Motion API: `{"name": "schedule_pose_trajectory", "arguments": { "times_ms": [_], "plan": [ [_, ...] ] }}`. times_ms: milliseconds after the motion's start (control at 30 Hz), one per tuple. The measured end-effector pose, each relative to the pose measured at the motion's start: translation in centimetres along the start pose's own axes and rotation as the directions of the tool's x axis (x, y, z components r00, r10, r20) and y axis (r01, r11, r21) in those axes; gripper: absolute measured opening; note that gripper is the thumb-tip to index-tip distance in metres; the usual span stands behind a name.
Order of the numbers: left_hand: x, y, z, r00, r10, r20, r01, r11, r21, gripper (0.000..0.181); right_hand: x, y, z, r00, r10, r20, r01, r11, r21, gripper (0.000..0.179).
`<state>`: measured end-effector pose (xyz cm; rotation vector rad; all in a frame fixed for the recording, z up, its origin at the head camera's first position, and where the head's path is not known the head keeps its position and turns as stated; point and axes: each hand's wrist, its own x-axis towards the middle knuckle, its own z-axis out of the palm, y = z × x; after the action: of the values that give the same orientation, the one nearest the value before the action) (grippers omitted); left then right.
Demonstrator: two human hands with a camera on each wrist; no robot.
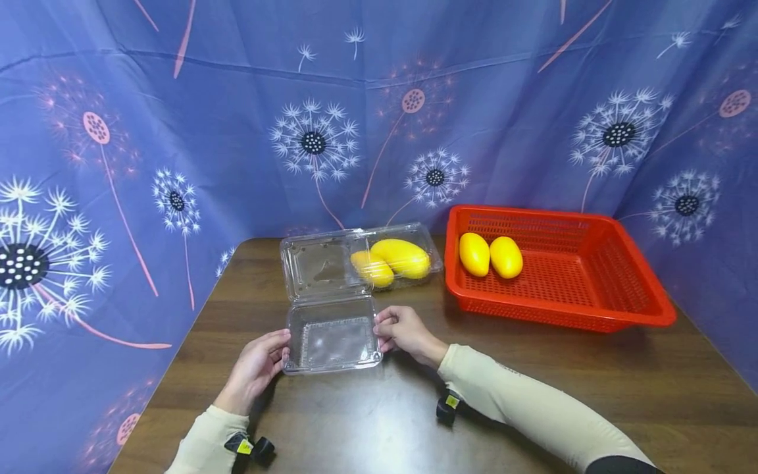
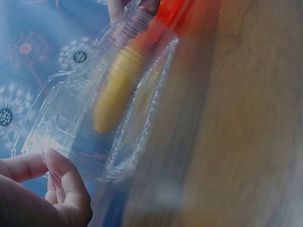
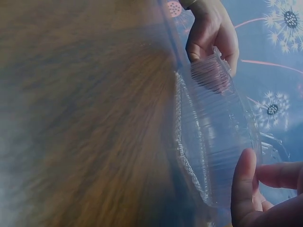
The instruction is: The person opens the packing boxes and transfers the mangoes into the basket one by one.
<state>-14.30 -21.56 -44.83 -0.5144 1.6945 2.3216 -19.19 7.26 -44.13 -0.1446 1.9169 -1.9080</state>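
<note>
A clear plastic clamshell box [image 1: 334, 336] with its lid [image 1: 316, 266] folded back is held between both hands near the middle of the table. My left hand [image 1: 256, 368] pinches the box's left rim between thumb and fingers; the left wrist view shows this hand [image 2: 52, 194] at the rim's corner. On the opposite rim, my right hand [image 1: 408, 334] pinches with thumb and forefinger, as the right wrist view also shows [image 3: 265, 189]. The near compartment has nothing in it. Behind it, a second clear box [image 1: 423, 234] contains two yellow mangoes [image 1: 403, 257].
At the right stands a red perforated plastic basket [image 1: 568, 316] with two yellow mangoes [image 1: 490, 256] at its left end. A brown wooden table [image 1: 379, 428] lies underneath. A blue dandelion-patterned cloth [image 1: 367, 131] hangs behind and at the sides.
</note>
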Motion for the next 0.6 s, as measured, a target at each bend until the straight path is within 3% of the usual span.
{"name": "schedule_pose_trajectory", "arguments": {
  "times_ms": [600],
  "plan": [
    [-0.1,2.2,-3.9,0.999,0.041,-0.029,-0.042,0.997,-0.065,0.029,3.7,-1.3,4.4,1.0,-0.024,0.002,0.024,1.0,-0.004,0.024]
  ]
}}
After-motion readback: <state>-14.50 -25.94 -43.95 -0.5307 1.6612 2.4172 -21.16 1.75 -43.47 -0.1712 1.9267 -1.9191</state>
